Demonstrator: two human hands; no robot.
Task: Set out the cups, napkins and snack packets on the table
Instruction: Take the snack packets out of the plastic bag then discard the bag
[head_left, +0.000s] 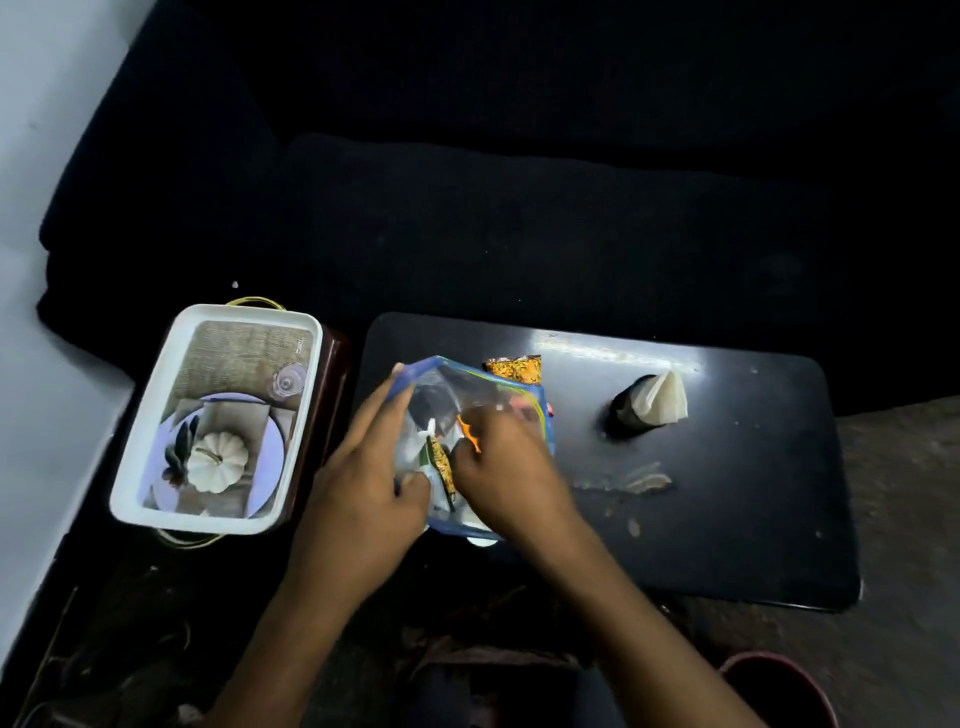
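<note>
A clear zip bag with a blue rim lies at the left end of the small black table. My left hand holds the bag's mouth open by its rim. My right hand reaches inside it, fingers closed around an orange-and-green snack packet. Another orange snack packet lies on the table just behind the bag. A dark cup with a folded white napkin stuck in it stands on the table to the right.
A white-rimmed tray with a printed pumpkin picture rests on a dark box left of the table. A dark sofa runs behind. Smears mark the tabletop. A reddish round container sits at the lower right.
</note>
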